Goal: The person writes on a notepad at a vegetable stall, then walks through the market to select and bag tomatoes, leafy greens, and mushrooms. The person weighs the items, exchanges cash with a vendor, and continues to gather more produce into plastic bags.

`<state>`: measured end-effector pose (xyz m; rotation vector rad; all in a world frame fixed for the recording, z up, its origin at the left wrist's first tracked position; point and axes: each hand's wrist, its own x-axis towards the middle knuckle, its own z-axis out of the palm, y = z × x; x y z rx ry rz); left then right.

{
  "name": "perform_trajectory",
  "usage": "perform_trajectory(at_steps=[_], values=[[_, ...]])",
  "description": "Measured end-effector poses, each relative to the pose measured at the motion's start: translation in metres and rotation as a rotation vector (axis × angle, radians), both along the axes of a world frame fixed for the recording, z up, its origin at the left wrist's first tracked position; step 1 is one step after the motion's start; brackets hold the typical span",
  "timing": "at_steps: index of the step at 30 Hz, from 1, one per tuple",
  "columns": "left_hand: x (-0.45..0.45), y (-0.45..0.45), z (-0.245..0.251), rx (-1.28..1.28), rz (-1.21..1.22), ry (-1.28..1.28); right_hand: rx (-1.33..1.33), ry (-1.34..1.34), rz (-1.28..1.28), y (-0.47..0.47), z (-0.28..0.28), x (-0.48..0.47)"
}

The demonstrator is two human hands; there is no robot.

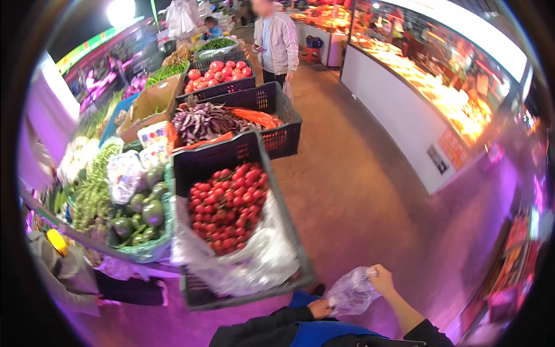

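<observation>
Between my hands a thin clear plastic bag is stretched over the floor, low in the view. My left hand grips its left edge, close to my body. The upper right corner of the bag is pinched in my right hand. Whether anything lies inside the bag cannot be made out; it looks limp. Left of my hands stands a black plastic crate of cherry tomatoes, with a crumpled clear plastic liner folded over its near side.
Beyond are crates of purple bean pods and large tomatoes. A green-lined basket holds green round fruits. One person stands in the aisle; another is at lower left. A lit food counter borders the right.
</observation>
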<state>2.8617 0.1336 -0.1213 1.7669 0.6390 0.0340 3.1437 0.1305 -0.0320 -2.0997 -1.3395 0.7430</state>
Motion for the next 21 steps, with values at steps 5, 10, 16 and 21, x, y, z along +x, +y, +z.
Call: perform_trajectory(at_steps=[5, 10, 16, 21], values=[[0.095, 0.118, -0.048, -0.539, 0.468, -0.041, -0.420, -0.117, 0.128, 0.140, -0.067, 0.155], [0.227, 0.312, -0.010, -0.499, 0.870, -0.187, -0.298, 0.140, 0.136, 0.264, -0.061, 0.289], [0.407, 0.584, -0.053, -0.849, 1.099, -0.520, 0.321, -0.144, 0.305, 0.583, -0.020, 0.421], [0.471, 0.769, -0.028, -1.176, 1.357, -0.747, 0.185, 0.337, 0.802, 0.852, 0.034, 0.375]])
